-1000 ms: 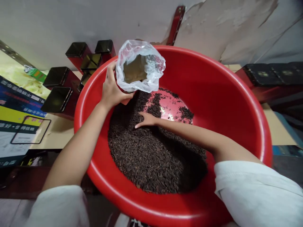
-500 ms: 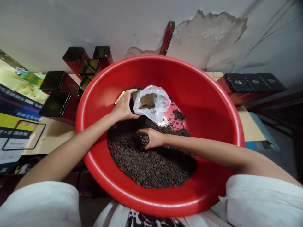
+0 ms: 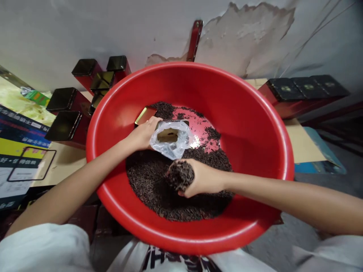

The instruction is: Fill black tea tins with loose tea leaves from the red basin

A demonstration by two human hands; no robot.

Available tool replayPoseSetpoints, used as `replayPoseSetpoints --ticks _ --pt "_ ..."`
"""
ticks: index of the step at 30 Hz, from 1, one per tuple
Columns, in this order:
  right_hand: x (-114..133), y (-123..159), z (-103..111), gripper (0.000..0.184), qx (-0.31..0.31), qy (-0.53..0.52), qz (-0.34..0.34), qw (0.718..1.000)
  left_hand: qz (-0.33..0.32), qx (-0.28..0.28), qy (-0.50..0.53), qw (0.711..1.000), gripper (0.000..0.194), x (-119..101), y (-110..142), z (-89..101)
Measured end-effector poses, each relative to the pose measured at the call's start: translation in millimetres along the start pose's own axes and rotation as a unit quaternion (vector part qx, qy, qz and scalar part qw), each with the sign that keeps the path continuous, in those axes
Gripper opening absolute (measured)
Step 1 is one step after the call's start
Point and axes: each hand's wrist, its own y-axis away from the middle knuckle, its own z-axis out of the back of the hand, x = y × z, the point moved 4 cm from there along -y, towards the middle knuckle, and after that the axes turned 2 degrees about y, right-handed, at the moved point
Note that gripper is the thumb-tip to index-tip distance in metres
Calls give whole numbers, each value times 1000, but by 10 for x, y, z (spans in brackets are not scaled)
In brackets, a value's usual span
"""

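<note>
A large red plastic basin (image 3: 249,124) holds a heap of dark loose tea leaves (image 3: 147,181). My left hand (image 3: 144,134) is closed round the side of a tin lined with a clear plastic bag (image 3: 181,138), its mouth tilted towards me inside the basin. A few dark bits show within the bag. My right hand (image 3: 207,177) is cupped around a full handful of tea leaves (image 3: 181,175), just in front of the bag's mouth and above the heap. Beside my left hand, a gold-edged tin lid (image 3: 145,115) lies in the basin.
Several dark-topped red tins (image 3: 70,122) stand left of the basin, some of them open. More red tins with black lids (image 3: 286,92) stand in a row at the right. Cardboard (image 3: 306,141) lies under them. A peeling wall (image 3: 246,37) rises behind.
My right hand has lifted out of the heap with a handful of tea leaves. The bag-lined tin has shifted slightly left and down, and the lid beside it shows more.
</note>
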Motion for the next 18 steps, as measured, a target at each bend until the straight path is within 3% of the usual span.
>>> replayPoseSetpoints --ticks 3,6,12,15,18 --pt "222 84 26 32 -17 -142 -60 988 -1 -8 2 1000 78 -59 50 -11" --pt "448 154 47 33 -16 -191 -55 980 6 -11 1 1000 79 -74 53 -31" --pt "734 47 359 30 -105 -86 86 987 26 -15 0 1000 87 -16 0 -7" --pt "719 -150 526 26 -139 -5 97 986 28 -28 9 999 86 9 -14 3" --pt "689 -321 618 30 -188 143 89 968 34 -34 17 999 87 51 -25 -14"
